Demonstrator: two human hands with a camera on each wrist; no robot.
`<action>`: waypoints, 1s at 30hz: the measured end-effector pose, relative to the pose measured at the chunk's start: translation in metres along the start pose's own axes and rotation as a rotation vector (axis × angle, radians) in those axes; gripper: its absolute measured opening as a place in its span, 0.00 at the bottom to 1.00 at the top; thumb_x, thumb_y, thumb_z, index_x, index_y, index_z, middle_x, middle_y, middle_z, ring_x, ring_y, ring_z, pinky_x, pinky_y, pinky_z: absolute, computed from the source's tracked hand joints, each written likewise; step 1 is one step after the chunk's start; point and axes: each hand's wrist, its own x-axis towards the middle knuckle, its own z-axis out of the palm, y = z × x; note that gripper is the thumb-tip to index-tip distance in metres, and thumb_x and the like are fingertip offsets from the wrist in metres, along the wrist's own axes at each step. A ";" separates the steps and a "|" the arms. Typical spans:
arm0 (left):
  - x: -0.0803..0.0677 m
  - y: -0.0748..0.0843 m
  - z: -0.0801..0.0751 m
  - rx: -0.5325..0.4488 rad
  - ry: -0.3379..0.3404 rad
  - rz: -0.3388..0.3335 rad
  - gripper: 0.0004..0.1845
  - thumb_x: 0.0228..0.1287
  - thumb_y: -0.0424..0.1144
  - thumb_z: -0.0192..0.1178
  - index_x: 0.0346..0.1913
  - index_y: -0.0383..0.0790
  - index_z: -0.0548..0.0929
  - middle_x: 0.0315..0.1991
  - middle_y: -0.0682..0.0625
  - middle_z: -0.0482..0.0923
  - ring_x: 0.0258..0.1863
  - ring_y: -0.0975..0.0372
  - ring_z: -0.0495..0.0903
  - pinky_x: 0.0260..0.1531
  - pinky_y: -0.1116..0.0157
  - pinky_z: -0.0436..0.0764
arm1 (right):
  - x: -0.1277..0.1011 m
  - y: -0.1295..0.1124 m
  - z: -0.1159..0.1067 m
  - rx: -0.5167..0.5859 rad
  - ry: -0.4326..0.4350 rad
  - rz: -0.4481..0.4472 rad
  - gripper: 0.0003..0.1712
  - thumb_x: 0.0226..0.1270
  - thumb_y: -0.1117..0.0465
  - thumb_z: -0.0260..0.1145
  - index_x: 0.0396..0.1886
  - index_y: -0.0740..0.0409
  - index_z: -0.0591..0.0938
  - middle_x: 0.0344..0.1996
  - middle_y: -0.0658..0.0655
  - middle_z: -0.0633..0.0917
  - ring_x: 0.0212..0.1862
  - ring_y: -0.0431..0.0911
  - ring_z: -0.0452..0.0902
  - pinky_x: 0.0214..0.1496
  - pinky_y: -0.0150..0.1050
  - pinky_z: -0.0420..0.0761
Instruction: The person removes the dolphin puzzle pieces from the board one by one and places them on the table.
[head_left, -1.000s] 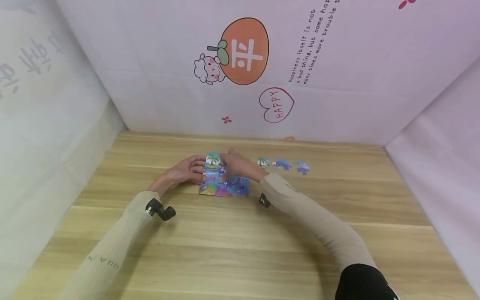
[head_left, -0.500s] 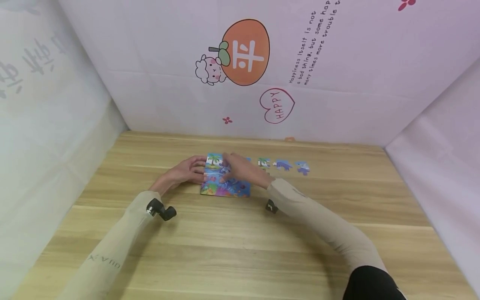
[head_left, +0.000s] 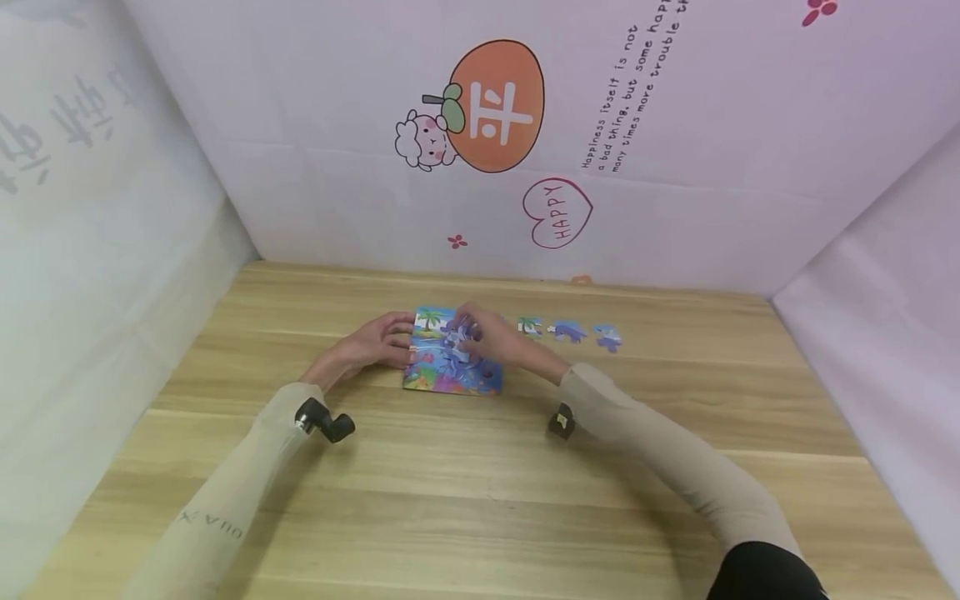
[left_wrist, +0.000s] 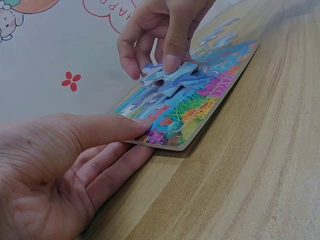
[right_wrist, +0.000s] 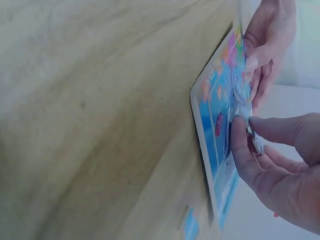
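Note:
A colourful sea-scene puzzle board (head_left: 450,379) lies on the wooden table, a palm tree at its far left corner and coral along its near edge. My left hand (head_left: 369,342) holds the board's left edge, its thumb (left_wrist: 117,128) on top and fingers lower at the edge. Over the middle of the board, my right hand (head_left: 495,333) pinches a blue and white jigsaw piece (left_wrist: 175,80) between thumb and fingers. That piece sits tilted, above the printed surface. In the right wrist view, the fingers partly hide it.
Right of the board lie a palm-tree piece (head_left: 529,326), a purple-blue piece (head_left: 570,331) and another blue piece (head_left: 607,337). A white printed cloth wall (head_left: 360,208) rises behind the table (head_left: 450,492), with more cloth at both sides.
My right hand has shifted slightly right, its fingers drawing together, and the pinched piece now shows raised off the board. My left hand stays at the board's left edge.

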 end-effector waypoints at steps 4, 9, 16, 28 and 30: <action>0.001 0.000 0.000 0.011 0.000 0.000 0.47 0.69 0.27 0.66 0.83 0.36 0.51 0.79 0.35 0.58 0.75 0.41 0.67 0.66 0.62 0.82 | -0.003 0.001 -0.001 0.110 0.045 0.046 0.25 0.69 0.71 0.71 0.62 0.64 0.73 0.52 0.66 0.82 0.44 0.55 0.86 0.43 0.40 0.92; 0.001 0.001 0.000 -0.001 -0.003 -0.001 0.47 0.69 0.27 0.67 0.83 0.36 0.51 0.78 0.35 0.59 0.74 0.41 0.68 0.62 0.64 0.85 | -0.005 0.003 0.001 0.225 0.065 0.024 0.24 0.67 0.73 0.72 0.59 0.66 0.72 0.48 0.67 0.82 0.36 0.54 0.87 0.38 0.42 0.93; 0.000 0.001 0.000 -0.003 -0.005 0.001 0.46 0.70 0.27 0.66 0.83 0.36 0.51 0.79 0.34 0.58 0.74 0.41 0.68 0.59 0.66 0.85 | -0.009 0.005 0.005 0.352 0.091 0.026 0.19 0.68 0.73 0.71 0.54 0.67 0.73 0.43 0.68 0.86 0.33 0.58 0.88 0.38 0.47 0.94; 0.000 0.000 0.000 0.032 0.006 0.010 0.47 0.70 0.27 0.66 0.84 0.36 0.50 0.79 0.34 0.57 0.75 0.40 0.66 0.77 0.47 0.71 | -0.016 0.013 -0.017 0.706 0.057 0.263 0.12 0.77 0.73 0.60 0.56 0.63 0.75 0.45 0.58 0.81 0.44 0.50 0.83 0.60 0.53 0.89; 0.001 -0.001 0.001 0.030 0.011 0.002 0.47 0.69 0.27 0.66 0.83 0.36 0.51 0.79 0.34 0.57 0.75 0.40 0.66 0.77 0.46 0.71 | -0.017 0.015 -0.021 0.739 0.062 0.268 0.11 0.77 0.73 0.60 0.55 0.63 0.76 0.43 0.56 0.80 0.44 0.47 0.80 0.61 0.53 0.89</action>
